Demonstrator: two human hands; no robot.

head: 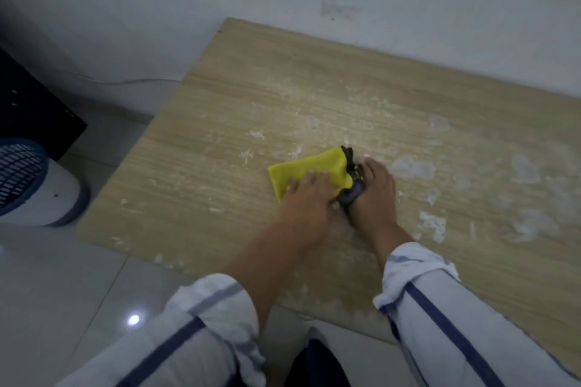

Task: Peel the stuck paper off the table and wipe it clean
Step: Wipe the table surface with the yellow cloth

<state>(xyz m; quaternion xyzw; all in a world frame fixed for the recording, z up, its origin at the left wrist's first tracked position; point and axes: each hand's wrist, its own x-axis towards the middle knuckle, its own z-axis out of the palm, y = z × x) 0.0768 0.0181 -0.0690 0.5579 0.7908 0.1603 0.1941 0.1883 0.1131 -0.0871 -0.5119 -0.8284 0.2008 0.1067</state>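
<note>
Lying under left fingers (flat): yellow cloth

White paper residue (patchy) across wooden table.

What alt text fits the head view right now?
Left hand presses a yellow cloth flat on a wooden tabletop, while the right hand grips a dark scraper-like tool beside it. White paper residue still speckles the wood, mostly to the right.

Dim, soft blur — floor glare, bowed edges
</note>
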